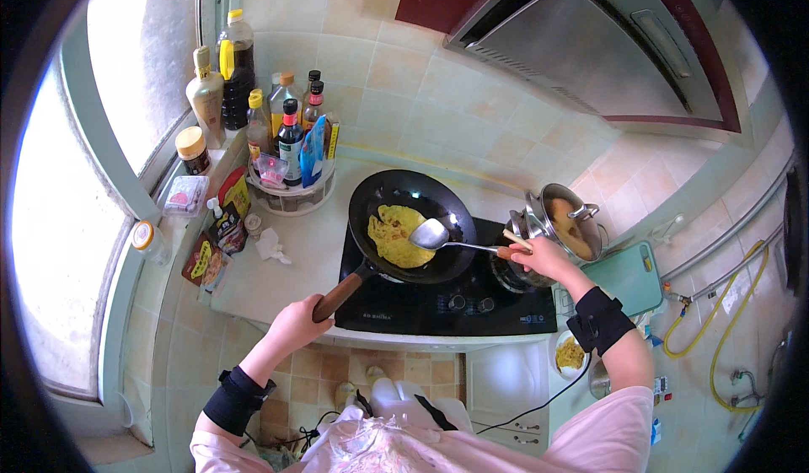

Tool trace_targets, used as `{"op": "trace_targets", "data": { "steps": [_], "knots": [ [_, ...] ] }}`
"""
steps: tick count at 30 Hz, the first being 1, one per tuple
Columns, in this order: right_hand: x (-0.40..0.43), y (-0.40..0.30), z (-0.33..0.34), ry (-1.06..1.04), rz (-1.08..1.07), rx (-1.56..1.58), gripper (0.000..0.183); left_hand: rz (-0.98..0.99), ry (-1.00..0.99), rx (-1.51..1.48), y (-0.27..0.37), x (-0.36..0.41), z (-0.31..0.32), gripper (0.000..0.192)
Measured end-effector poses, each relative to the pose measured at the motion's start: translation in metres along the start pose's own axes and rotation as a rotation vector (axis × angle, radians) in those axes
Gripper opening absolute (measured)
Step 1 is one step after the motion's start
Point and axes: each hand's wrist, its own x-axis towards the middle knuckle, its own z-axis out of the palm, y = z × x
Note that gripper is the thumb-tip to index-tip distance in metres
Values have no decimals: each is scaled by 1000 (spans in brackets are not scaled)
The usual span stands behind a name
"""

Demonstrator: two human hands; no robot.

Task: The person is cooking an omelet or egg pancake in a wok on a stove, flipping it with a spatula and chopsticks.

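My left hand (296,324) grips the wooden handle (341,297) of a black wok (411,188) on the left side of a gas cooktop (417,312). Inside the wok lies a flat, yellow fried egg (393,240) with browned spots. My right hand (545,261) is closed around the wooden grip of a metal wok spatula (431,234), whose blade rests over the egg's right part. A short pale wooden stick (517,239) also pokes out of the right hand; its kind cannot be told.
Beyond my right hand stands a steel pot (572,220) with a tilted lid. A teal cutting board (622,277) and a bowl of yellow food (570,354) are at right. Sauce bottles (291,147) crowd a round rack (294,201) at left. Above hangs a range hood (588,49).
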Motion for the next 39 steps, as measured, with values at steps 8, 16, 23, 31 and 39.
{"op": "trace_targets", "data": {
  "steps": [8, 16, 23, 31, 39],
  "knots": [
    [19, 2, 5, -53, -89, 330, 33, 10, -2, 20, -5, 2, 5, 40],
    [23, -4, 21, -99, -59, 300, 34, -16, 7, -22, 2, 1, 0, 40],
    [6, -5, 5, -157, -69, 365, 34, -17, -14, 0, 0, 0, 0, 41],
    [-4, -4, 18, -141, -75, 245, 32, -63, -54, -71, 11, 1, -8, 39],
    [-8, 1, 29, -23, -21, 135, 32, -14, -27, -53, 0, 4, -5, 41]
  ]
}}
